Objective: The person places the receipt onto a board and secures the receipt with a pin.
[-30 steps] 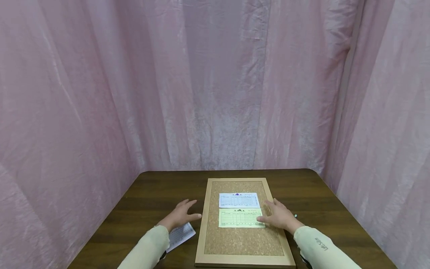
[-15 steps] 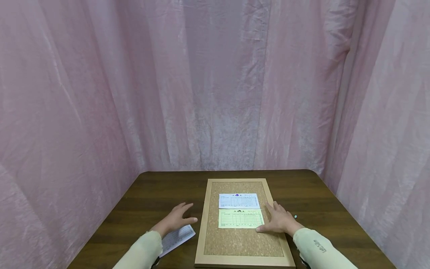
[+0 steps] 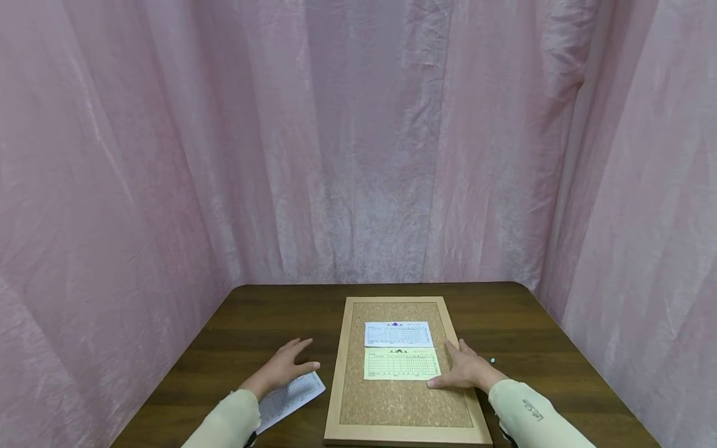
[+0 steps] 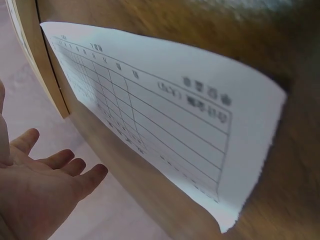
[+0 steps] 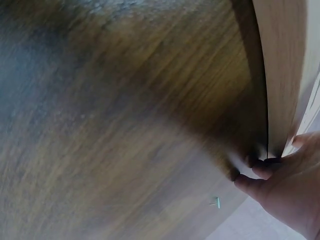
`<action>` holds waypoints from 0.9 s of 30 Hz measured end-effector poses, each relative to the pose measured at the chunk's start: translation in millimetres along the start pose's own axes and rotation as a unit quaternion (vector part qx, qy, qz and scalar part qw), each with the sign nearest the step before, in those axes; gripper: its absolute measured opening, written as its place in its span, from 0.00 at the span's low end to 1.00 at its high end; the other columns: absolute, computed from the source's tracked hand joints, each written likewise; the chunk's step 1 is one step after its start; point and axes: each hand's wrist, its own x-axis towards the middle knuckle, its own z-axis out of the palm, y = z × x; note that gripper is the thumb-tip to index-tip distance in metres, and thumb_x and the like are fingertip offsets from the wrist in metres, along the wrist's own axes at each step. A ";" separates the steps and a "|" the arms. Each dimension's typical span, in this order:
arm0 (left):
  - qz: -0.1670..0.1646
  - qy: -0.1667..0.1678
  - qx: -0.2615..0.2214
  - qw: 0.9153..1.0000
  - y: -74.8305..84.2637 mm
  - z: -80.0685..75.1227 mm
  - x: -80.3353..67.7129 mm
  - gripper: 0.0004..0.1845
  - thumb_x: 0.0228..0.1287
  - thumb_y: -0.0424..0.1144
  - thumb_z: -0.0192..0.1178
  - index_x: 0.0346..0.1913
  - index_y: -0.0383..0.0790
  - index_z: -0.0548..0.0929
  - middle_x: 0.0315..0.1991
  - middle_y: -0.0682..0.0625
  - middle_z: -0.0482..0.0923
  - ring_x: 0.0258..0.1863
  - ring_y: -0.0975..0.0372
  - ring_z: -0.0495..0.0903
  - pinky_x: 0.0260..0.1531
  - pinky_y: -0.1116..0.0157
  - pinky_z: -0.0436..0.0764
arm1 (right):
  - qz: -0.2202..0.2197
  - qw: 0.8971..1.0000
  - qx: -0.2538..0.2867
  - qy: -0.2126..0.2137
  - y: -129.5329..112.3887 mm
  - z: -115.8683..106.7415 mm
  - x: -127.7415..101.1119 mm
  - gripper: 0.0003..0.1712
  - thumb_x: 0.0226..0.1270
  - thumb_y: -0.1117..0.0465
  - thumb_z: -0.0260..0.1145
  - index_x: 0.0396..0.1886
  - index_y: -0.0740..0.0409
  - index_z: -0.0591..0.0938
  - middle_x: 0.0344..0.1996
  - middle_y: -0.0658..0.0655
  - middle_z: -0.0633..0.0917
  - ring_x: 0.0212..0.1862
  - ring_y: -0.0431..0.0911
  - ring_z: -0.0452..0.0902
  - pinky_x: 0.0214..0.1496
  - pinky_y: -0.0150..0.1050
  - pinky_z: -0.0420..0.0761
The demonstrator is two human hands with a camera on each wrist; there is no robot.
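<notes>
Two forms already lie on the cork board [image 3: 406, 404]: a white form [image 3: 398, 334] toward the far end and a yellow form [image 3: 401, 364] just below it, edges almost touching. A third, the loose form [image 3: 288, 398], lies on the table [image 3: 263, 317] just left of the board's frame, partly under our left forearm.

Our left hand [image 3: 282, 368] hovers or rests above that loose form with fingers straight and spread, gripping nothing. Our right hand [image 3: 466, 368] lies flat at the yellow form's right edge, on the board and its frame, fingers extended and holding nothing; whether the fingertips press the paper itself we cannot tell. A small green pushpin [image 3: 492, 360] lies on the table just right of that hand.

To do this well, we judge that the right hand should keep the yellow form square to the white one while the pin is fetched, and the pin should be pinched by its head. Thin paper will slide on cork, so light, flat pressure suits it.

Dark wood-grain covers the tabletop, and a wrinkled pink curtain [image 3: 358, 143] closes it in on three sides.
</notes>
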 end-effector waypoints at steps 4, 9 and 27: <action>0.003 0.006 -0.004 1.000 -2.5 -2.6 -2.5 0.41 0.65 0.55 0.66 0.74 0.38 0.65 0.74 0.29 0.52 0.72 0.34 0.50 0.63 0.32 0.56 | 0.004 1.000 -0.002 0.000 -1.8 -1.7 -1.0 0.75 0.38 0.29 0.79 0.76 0.68 0.56 0.69 0.85 0.54 0.68 0.80 0.52 0.63 0.72 0.59; -0.009 0.004 -0.001 1.000 -5.3 -8.0 -5.8 0.42 0.64 0.57 0.65 0.75 0.40 0.65 0.74 0.30 0.52 0.73 0.35 0.50 0.63 0.32 0.56 | 0.001 1.000 -0.021 0.005 -1.6 -1.8 -0.5 0.76 0.37 0.27 0.78 0.75 0.72 0.56 0.68 0.84 0.57 0.69 0.78 0.51 0.65 0.72 0.56; -0.021 0.004 -0.009 1.000 -26.2 -34.1 -16.1 0.45 0.62 0.61 0.65 0.75 0.37 0.64 0.73 0.31 0.57 0.71 0.35 0.55 0.62 0.34 0.61 | 0.000 1.000 -0.029 0.004 1.1 -1.4 -0.6 0.76 0.38 0.26 0.76 0.75 0.71 0.57 0.67 0.83 0.59 0.69 0.79 0.50 0.64 0.74 0.55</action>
